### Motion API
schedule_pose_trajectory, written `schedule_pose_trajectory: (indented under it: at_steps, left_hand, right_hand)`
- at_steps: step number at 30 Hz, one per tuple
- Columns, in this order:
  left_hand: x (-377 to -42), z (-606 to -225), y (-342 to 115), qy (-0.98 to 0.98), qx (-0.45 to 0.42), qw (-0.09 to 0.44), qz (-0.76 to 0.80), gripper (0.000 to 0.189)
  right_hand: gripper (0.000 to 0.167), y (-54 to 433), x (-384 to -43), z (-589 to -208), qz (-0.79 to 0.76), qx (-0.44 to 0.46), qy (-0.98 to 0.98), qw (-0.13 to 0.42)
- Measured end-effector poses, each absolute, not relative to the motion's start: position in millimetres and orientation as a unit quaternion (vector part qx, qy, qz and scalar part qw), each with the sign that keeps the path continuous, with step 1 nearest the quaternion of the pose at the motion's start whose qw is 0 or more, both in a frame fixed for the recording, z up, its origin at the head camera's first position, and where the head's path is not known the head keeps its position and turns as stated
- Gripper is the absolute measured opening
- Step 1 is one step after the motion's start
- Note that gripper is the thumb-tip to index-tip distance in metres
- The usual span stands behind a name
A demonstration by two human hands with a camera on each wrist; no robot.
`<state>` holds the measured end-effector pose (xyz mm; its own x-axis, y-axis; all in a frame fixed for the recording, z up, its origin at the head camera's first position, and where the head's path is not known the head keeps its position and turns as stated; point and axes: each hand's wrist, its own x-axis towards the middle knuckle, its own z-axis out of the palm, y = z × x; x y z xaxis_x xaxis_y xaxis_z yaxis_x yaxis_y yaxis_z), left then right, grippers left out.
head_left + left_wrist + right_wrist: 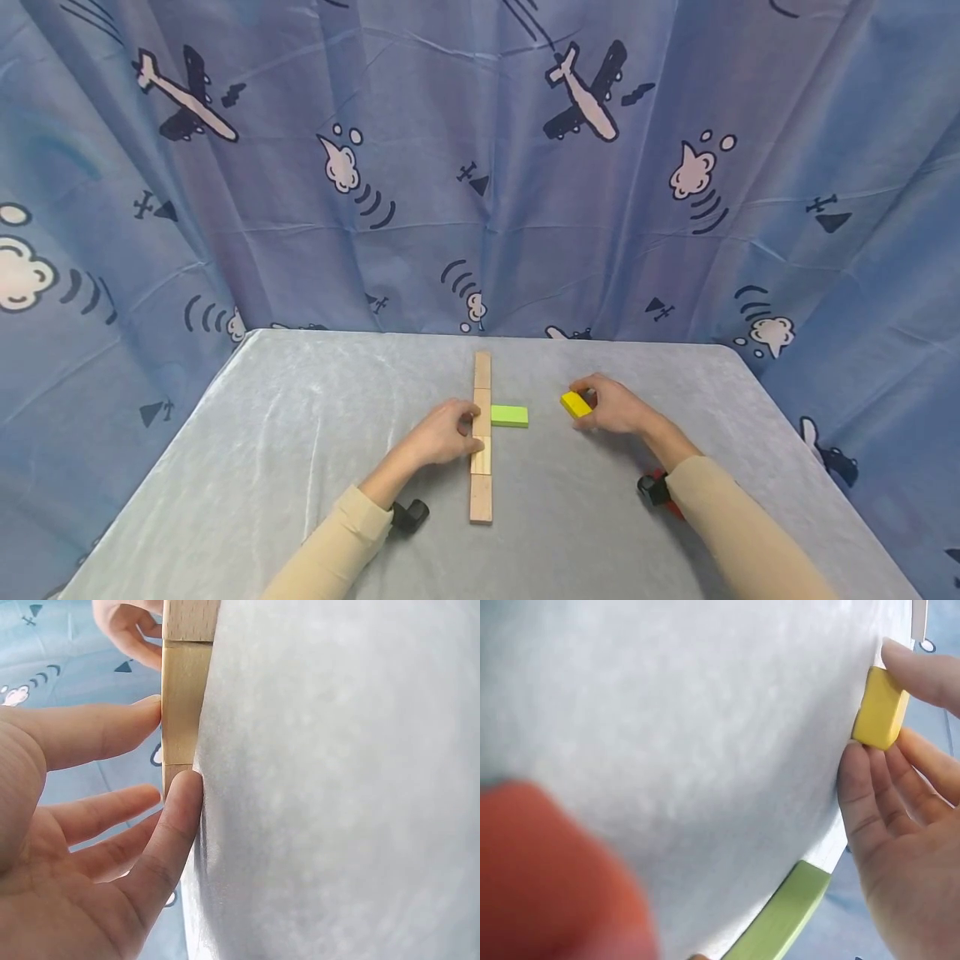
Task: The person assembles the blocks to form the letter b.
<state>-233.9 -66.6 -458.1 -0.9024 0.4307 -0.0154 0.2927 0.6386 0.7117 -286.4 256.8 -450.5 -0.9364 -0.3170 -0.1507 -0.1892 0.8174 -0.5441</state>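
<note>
Several plain wooden blocks [482, 500] lie end to end in a straight row pointing away from me. My left hand [444, 433] rests at the row's left side, its thumb and fingertips touching the blocks; the left wrist view shows the thumb against a wooden block [184, 701]. To the right of the row, a light green block [509, 417] lies crosswise, its left end at the row. Farther right, my right hand [611, 406] pinches a yellow block [576, 406] between thumb and fingers, seen low by the table in the right wrist view.
A grey-white cloth [300, 417] covers the table. Beneath the right wrist is a red object [676, 506], partly hidden. The right wrist view has a green block [784, 911] below the hand; cannot tell whether it is the crosswise one. A patterned blue curtain [420, 183] hangs behind.
</note>
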Motion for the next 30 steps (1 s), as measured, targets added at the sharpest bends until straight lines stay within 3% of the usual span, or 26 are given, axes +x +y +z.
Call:
schedule_pose_trajectory:
  at_steps: [30]
  left_hand:
    - [-235, -460, -66, 0.903, 0.191, 0.096, 0.374, 0.053]
  right_hand:
    - [0.061, 218, -262, -445, -0.249, -0.235, 0.933, 0.111]
